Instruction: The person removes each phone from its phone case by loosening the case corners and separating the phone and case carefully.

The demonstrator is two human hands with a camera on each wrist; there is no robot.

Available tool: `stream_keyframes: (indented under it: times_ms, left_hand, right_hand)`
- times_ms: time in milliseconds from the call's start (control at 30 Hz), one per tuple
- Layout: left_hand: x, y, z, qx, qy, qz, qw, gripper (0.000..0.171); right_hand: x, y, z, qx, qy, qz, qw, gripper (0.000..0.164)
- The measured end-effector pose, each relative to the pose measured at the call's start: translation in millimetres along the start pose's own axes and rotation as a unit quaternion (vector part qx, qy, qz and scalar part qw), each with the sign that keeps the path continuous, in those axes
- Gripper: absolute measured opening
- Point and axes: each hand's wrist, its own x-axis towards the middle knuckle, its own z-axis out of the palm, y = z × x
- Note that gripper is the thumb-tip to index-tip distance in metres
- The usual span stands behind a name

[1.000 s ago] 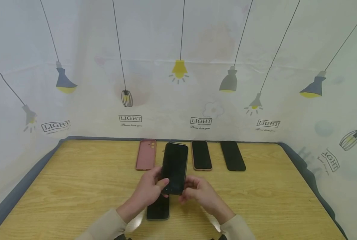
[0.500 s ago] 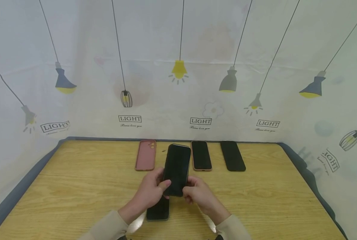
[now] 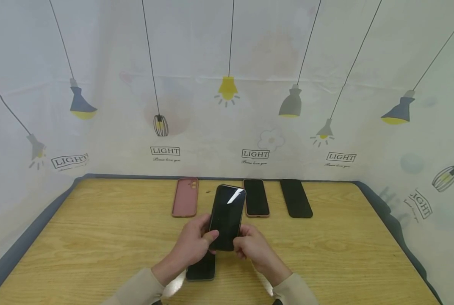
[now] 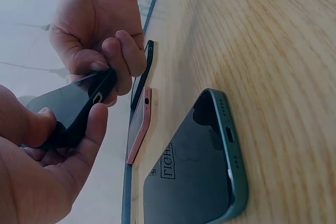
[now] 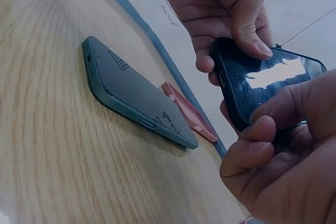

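Since both your hands are on the black-cased smartphone [image 3: 228,216], neither is nearer; what counts, I'd judge, is its bottom-right corner, at about 5 o'clock from its middle. Your right hand [image 3: 255,250] pinches there, with the phone off towards 11 o'clock from it. Your left hand [image 3: 192,241] grips the 8 o'clock edge, thumb over the glass, phone at 2 o'clock from it. Long axis points just past 12, top end away from you. It's held above the green-framed phone [image 3: 201,267], which lies at 7 o'clock from it on the wood-grain table [image 3: 337,254]. Looks: glossy black screen, dark rim, port cutout in the bottom edge, white glare towards 1 o'clock (can't tell if the case is seated at the pinched corner).
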Motion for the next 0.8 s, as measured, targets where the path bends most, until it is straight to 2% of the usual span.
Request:
stream_keyframes:
  times_ms: [300,467,800]
  left_hand:
    - [-1.1,3.8,-2.2,0.007,-0.009,-0.003,0.9999,0.025]
    - [-0.9,4.6,-6.0,0.000,-0.016,-0.007,0.9999,0.025]
    - [2.5,2.3,-15.2,-0.026,-0.049,-0.011,0.9984,0.028]
  right_hand:
    - [-0.7,-3.0,0.2,0.004,-0.006,-0.004,1.000,0.025]
    - [-1.2,-2.5,-3.6,0.007,-0.041,-0.017,0.999,0.035]
    - [-3.4,-2.1,-12.6,-0.005,-0.109,-0.033,0.993,0.038]
